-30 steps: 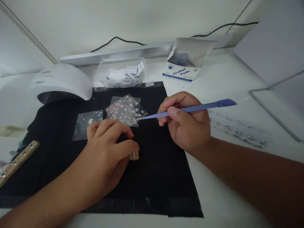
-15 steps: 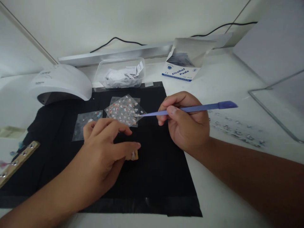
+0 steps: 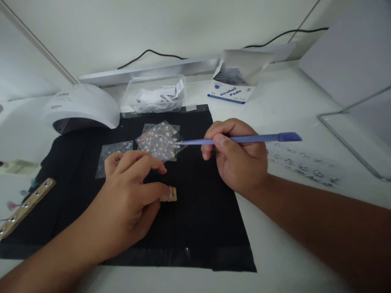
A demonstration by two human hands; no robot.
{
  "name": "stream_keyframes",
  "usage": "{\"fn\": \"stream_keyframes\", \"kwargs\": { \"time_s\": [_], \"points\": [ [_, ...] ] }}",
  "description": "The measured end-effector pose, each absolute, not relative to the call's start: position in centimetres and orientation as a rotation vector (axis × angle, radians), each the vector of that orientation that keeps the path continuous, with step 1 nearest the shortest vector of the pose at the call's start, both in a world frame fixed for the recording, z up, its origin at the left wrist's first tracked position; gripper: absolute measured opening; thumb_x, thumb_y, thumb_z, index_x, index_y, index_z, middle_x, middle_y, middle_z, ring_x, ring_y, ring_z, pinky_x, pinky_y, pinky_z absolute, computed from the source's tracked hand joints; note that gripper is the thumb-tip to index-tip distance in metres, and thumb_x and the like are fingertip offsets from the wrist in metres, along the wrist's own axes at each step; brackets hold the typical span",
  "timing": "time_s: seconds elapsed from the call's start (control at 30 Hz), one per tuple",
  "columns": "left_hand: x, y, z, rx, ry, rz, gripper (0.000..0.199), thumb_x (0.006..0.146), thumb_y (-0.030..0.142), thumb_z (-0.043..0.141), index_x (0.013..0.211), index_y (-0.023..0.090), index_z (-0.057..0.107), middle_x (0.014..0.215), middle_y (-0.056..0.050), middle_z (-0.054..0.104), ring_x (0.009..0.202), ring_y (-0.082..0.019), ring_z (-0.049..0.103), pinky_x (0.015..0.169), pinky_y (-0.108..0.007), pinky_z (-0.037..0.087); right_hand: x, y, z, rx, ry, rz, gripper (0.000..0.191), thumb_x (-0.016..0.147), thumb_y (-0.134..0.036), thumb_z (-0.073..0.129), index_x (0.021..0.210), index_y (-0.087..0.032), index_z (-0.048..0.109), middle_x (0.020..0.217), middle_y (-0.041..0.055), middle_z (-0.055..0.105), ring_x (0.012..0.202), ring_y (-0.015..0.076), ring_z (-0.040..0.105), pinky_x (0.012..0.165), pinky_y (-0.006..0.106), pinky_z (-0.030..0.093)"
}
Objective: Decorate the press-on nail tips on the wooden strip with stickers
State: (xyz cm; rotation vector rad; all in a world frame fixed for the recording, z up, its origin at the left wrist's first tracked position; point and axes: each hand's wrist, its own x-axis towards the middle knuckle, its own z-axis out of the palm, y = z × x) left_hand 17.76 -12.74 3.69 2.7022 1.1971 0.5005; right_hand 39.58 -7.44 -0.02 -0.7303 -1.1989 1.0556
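My right hand grips a slim purple nail tool, its slanted wide end pointing right. The thin tip lies over clear nail sticker sheets printed with small white and orange motifs; contact cannot be made out. Palm down, my left hand has its index fingertip on a small tan block with a clear, shiny piece on it. The thumb is mostly hidden beneath that hand. Under its outer fingers lies another clear sheet, partly covered.
A black mat covers the work area. Behind it stand a white nail lamp, a clear plastic tub of packets and an Alcohol Pads box. At left lies a wooden strip; at right, a clear sheet of shiny pieces.
The purple tool's tip has shifted slightly left and up over the sticker sheets. My left index finger has drawn back a little, showing more of the block. The whole view has moved slightly.
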Motion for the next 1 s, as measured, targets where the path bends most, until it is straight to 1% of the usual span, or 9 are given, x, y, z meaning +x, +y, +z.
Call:
{"fn": "stream_keyframes", "kwargs": {
  "time_s": [0.2,0.43,0.6,0.7,0.77,0.87,0.93,0.97,1.0],
  "points": [
    [17.6,-12.7,3.8,2.703,1.214,0.541,0.031,0.089,0.008,0.051,0.093,0.027,0.075,0.114,-0.008,0.062,0.110,-0.031,0.053,0.088,-0.055,0.033,39.5,-7.4,0.1,-0.774,-1.228,1.049,0.014,0.084,-0.026,0.070,0.072,-0.021,0.064,0.060,-0.0029,0.059,0.049,0.0109,0.055,0.046,0.028,0.042],
    [17.3,-12.8,3.9,2.722,1.194,0.548,0.027,0.088,0.010,0.053,0.093,0.028,0.072,0.114,-0.007,0.062,0.114,-0.031,0.053,0.089,-0.056,0.033,39.5,-7.4,0.1,-0.762,-1.225,1.046,0.008,0.081,-0.019,0.065,0.074,-0.020,0.064,0.061,-0.0035,0.060,0.049,0.0108,0.056,0.046,0.027,0.042],
    [14.7,-11.9,5.0,2.802,1.449,0.950,0.020,0.088,0.014,0.057,0.100,0.029,0.064,0.110,-0.005,0.060,0.106,-0.030,0.057,0.092,-0.058,0.037,39.7,-7.3,-0.1,-0.742,-1.261,1.001,0.008,0.084,-0.019,0.062,0.075,-0.021,0.063,0.062,-0.0044,0.060,0.050,0.0105,0.055,0.049,0.027,0.042],
    [12.9,-12.1,6.8,2.686,1.565,1.294,0.020,0.087,0.016,0.059,0.102,0.029,0.059,0.107,-0.002,0.058,0.100,-0.025,0.058,0.089,-0.048,0.045,39.8,-7.3,0.0,-0.747,-1.307,0.961,0.009,0.085,-0.021,0.062,0.076,-0.022,0.063,0.062,-0.0042,0.060,0.051,0.0114,0.055,0.049,0.027,0.043],
    [11.7,-12.7,8.4,2.564,1.674,1.412,0.016,0.089,0.019,0.058,0.102,0.028,0.058,0.107,-0.001,0.058,0.100,-0.024,0.059,0.087,-0.043,0.047,39.8,-7.3,0.1,-0.764,-1.310,0.939,0.010,0.085,-0.021,0.064,0.075,-0.022,0.062,0.063,-0.0043,0.059,0.052,0.0118,0.056,0.052,0.028,0.046],
    [9.7,-12.7,9.6,2.368,1.883,1.302,0.012,0.092,0.030,0.055,0.100,0.025,0.062,0.107,-0.001,0.061,0.099,-0.025,0.059,0.079,-0.039,0.048,39.8,-7.2,0.4,-0.817,-1.304,0.923,0.012,0.085,-0.030,0.069,0.078,-0.022,0.064,0.067,-0.0030,0.062,0.051,0.0125,0.057,0.052,0.030,0.049],
    [8.3,-11.5,9.0,2.326,1.861,1.003,0.018,0.091,0.037,0.057,0.102,0.025,0.065,0.103,-0.002,0.065,0.097,-0.024,0.061,0.072,-0.035,0.050,39.7,-7.1,0.4,-0.825,-1.308,0.905,0.016,0.085,-0.035,0.071,0.079,-0.021,0.064,0.069,-0.0023,0.064,0.050,0.0126,0.058,0.051,0.030,0.049],
    [7.7,-10.5,8.3,2.328,1.820,0.858,0.021,0.092,0.038,0.056,0.104,0.024,0.066,0.103,-0.003,0.067,0.097,-0.024,0.062,0.073,-0.035,0.052,39.7,-7.0,0.5,-0.829,-1.309,0.892,0.017,0.085,-0.036,0.071,0.080,-0.022,0.064,0.070,-0.0021,0.065,0.050,0.0124,0.058,0.051,0.030,0.050],
    [7.3,-9.5,7.3,2.332,1.777,0.737,0.026,0.093,0.039,0.055,0.109,0.021,0.066,0.108,-0.006,0.068,0.100,-0.025,0.063,0.081,-0.038,0.053,39.7,-6.9,0.5,-0.832,-1.308,0.879,0.018,0.085,-0.037,0.072,0.080,-0.022,0.064,0.071,-0.0018,0.066,0.049,0.0123,0.059,0.051,0.030,0.050]
  ]
}}
